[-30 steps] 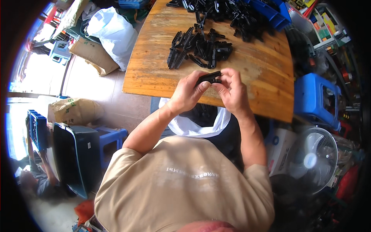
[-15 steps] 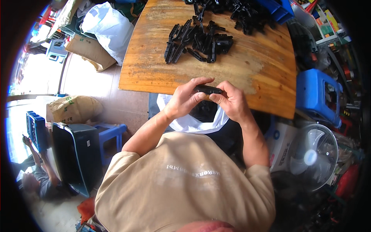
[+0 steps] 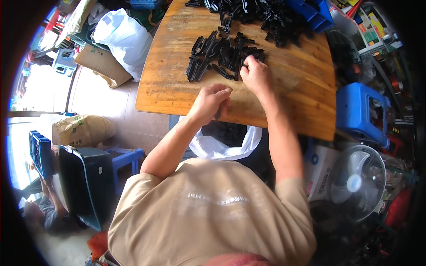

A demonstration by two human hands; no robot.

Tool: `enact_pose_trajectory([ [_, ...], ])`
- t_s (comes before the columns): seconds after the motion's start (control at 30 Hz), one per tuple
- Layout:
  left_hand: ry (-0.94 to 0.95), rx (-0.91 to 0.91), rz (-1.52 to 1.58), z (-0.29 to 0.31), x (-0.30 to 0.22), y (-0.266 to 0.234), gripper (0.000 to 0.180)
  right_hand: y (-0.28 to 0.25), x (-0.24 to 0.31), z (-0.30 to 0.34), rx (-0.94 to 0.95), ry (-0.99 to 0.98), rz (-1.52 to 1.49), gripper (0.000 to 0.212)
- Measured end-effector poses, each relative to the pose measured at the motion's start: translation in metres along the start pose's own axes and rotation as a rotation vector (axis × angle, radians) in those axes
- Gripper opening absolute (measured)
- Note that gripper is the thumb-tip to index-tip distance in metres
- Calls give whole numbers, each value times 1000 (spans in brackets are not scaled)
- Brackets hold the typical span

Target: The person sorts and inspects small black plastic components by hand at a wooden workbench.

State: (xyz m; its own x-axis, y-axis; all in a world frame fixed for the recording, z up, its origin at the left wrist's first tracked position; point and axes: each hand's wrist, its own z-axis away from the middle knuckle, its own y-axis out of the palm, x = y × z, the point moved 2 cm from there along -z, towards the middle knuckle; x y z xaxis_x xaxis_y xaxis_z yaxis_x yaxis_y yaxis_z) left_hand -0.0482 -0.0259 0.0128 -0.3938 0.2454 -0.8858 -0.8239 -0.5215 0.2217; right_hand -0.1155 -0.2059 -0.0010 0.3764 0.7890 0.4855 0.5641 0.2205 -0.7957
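My left hand [image 3: 212, 103] is closed at the near edge of the wooden table [image 3: 177, 95]. The dark end of a long black plastic part [image 3: 217, 114] shows below its fingers; the rest is hidden in the palm. Farther forward, my right hand [image 3: 257, 76] is at the right side of a small pile of black plastic parts [image 3: 208, 53]. Its fingers are bent and pinched against a black piece there, mostly covered by the hand. Below the table edge, a white bag [image 3: 222, 153] hangs open in front of me with dark contents.
A larger heap of black parts [image 3: 284, 26] and a blue crate [image 3: 317, 15] occupy the table's far side. To the right stand a blue stool [image 3: 355, 111] and a fan [image 3: 355, 181]. At left are a dark bin [image 3: 86, 181], sacks [image 3: 84, 131] and another person [image 3: 55, 208].
My hands have separated. The right one has let go of the black part and moved forward to the pile; the left keeps the part and has turned inward.
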Motion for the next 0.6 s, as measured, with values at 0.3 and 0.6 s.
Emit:
enact_pose_trajectory([
  [0.3,21,72,160,-9,10,-18,30,-10,17,31,100,226,-686,16],
  [0.6,-101,220,576,1,-12,-34,31,7,12,32,13,87,132,21],
])
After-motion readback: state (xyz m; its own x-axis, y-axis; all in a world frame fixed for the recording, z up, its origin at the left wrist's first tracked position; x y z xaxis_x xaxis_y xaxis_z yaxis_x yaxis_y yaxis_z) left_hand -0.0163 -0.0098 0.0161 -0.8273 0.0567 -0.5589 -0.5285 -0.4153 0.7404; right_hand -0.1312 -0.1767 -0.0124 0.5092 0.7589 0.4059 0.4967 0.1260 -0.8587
